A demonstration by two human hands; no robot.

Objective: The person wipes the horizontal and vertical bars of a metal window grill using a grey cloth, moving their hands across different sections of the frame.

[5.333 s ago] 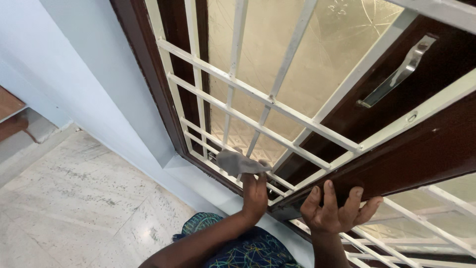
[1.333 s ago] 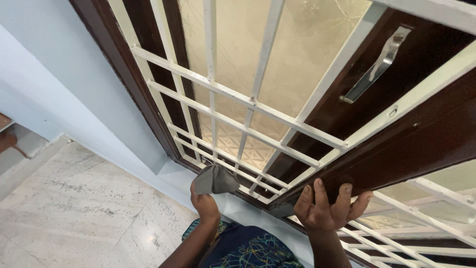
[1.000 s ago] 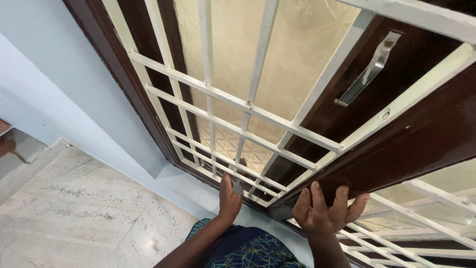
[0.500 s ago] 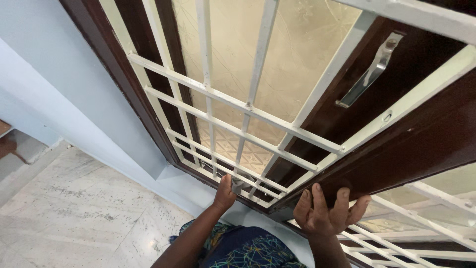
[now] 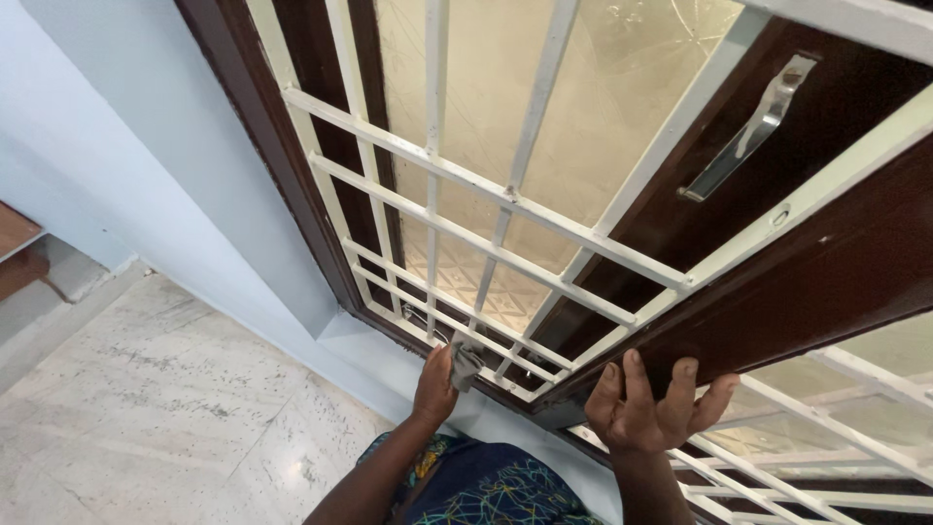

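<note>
While my left hand (image 5: 434,384) is pressing a small grey cloth (image 5: 466,362) against the lowest rails of the white window grille (image 5: 505,194), my fingers (image 5: 445,358) are closing on the cloth, pinching it just above my knuckles. Those rails are running long-ways up and to the left and down to the right of my fingers, so the cloth is lying across the bar. My right hand (image 5: 653,416) is sitting farther off to the right, its fingers (image 5: 634,374) curling, spread, over the lower edge of the dark brown window sash (image 5: 816,282).
</note>
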